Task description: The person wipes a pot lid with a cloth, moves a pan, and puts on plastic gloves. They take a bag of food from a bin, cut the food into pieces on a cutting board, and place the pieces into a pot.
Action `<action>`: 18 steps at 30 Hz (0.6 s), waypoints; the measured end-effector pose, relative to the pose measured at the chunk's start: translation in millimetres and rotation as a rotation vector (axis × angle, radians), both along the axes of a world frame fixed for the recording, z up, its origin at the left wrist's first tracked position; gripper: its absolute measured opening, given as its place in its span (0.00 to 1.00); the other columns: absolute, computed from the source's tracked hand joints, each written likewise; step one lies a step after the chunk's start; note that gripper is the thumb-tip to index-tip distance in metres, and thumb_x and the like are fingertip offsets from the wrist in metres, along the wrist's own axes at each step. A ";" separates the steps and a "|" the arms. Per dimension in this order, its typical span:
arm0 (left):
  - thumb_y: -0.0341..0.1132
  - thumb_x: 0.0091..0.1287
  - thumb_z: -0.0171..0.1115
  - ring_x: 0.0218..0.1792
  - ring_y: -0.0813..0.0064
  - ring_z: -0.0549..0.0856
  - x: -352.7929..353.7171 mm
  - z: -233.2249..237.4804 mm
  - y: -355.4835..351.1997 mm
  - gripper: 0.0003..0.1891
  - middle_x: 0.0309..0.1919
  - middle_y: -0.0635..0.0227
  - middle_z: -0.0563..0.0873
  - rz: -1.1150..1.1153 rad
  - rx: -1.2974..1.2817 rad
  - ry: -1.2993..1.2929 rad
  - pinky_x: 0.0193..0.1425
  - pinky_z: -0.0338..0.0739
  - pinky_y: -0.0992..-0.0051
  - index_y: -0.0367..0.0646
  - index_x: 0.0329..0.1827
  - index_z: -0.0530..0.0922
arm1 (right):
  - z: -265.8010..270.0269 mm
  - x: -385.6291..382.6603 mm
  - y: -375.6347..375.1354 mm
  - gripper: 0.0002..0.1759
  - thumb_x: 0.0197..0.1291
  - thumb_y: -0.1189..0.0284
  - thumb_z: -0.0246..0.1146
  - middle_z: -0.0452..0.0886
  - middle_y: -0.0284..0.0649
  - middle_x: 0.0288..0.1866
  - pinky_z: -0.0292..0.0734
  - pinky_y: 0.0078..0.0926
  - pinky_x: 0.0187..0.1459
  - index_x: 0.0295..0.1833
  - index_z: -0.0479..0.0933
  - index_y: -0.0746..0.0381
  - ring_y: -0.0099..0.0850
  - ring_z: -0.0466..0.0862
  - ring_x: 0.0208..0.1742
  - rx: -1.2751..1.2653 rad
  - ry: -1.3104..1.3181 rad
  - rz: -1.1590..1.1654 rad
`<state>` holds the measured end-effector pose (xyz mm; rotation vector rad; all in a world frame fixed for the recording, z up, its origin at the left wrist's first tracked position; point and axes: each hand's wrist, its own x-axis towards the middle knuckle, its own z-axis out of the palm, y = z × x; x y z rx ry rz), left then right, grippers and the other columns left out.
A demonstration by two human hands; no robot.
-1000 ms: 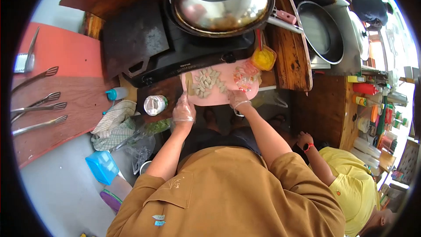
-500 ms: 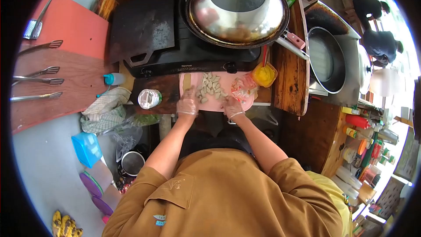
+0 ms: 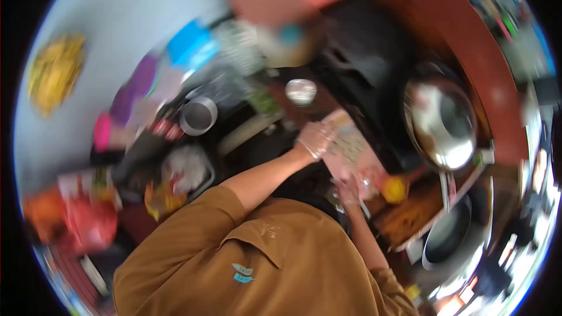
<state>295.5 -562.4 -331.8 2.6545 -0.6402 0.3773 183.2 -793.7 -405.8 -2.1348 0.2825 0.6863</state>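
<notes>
The whole view is smeared by motion. My left hand, in a clear plastic glove, lies over the near left end of a pink cutting board with its fingers stretched out. Beside it on the board is a pile of pale grey-green cut pieces. My right hand, also gloved, is at the board's other end, close to a red-and-white plastic bag; its fingers are too blurred to make out. A yellow-filled tub stands just past the bag.
A silver-topped can stands left of the board. Behind is a black stove with a large lidded wok. A dark pan sits at the right. A pot, blue container and bananas are at the left.
My view has swung left and rotated, so the board now appears slanted and more of the left side shows. Both hands remain at the board.
</notes>
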 end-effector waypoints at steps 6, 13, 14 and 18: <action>0.33 0.53 0.62 0.33 0.62 0.83 -109.2 18.8 107.2 0.05 0.32 0.67 0.81 0.386 -0.146 -0.001 0.39 0.77 0.61 0.47 0.33 0.78 | 24.2 18.2 16.2 0.26 0.60 0.54 0.66 0.81 0.47 0.35 0.81 0.33 0.32 0.49 0.72 0.66 0.35 0.83 0.30 -0.159 0.256 0.324; 0.36 0.63 0.58 0.40 0.56 0.88 -300.9 -8.6 248.5 0.10 0.38 0.57 0.88 1.324 -0.110 0.196 0.47 0.81 0.58 0.44 0.42 0.83 | 101.9 41.3 122.9 0.36 0.60 0.47 0.60 0.82 0.59 0.55 0.75 0.42 0.61 0.61 0.77 0.68 0.52 0.81 0.60 -0.414 0.150 1.003; 0.36 0.63 0.59 0.41 0.56 0.88 -329.3 -10.9 265.8 0.10 0.39 0.57 0.88 1.469 -0.064 0.317 0.48 0.80 0.57 0.44 0.44 0.84 | 105.0 39.9 140.8 0.36 0.61 0.47 0.60 0.83 0.58 0.54 0.75 0.42 0.60 0.61 0.78 0.67 0.52 0.82 0.59 -0.375 0.098 1.020; 0.42 0.60 0.67 0.49 0.50 0.85 -424.3 -20.5 332.0 0.23 0.43 0.50 0.87 1.979 -0.053 0.375 0.57 0.78 0.58 0.39 0.56 0.80 | 112.6 31.1 232.0 0.35 0.62 0.47 0.60 0.85 0.57 0.49 0.77 0.42 0.59 0.61 0.77 0.67 0.52 0.83 0.56 -0.369 0.093 1.190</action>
